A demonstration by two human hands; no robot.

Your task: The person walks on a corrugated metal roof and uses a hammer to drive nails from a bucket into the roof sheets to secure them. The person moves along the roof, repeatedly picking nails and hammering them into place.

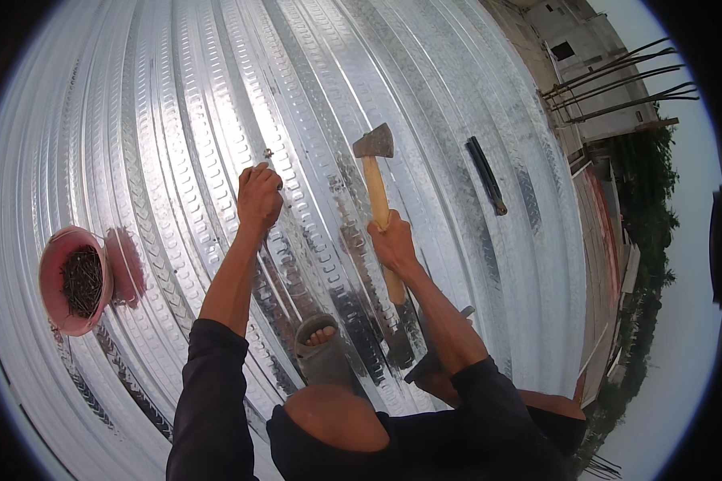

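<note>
My right hand is wrapped round the wooden handle of a hatchet, its metal head raised over the ribbed, shiny metal decking. To the left, my left hand is closed with the fingers pinched low against the decking. What it pinches, if anything, is hidden. Just beyond its fingertips a small brownish bit, too small to name, sits on the metal. Over at the left stands a pink bucket holding many thin dark nails.
A long tool with black handles lies on the decking to the right of the hatchet. My sandalled foot and bent knee are close below my hands. Past the decking's right edge are rebar rods, a concrete building and trees.
</note>
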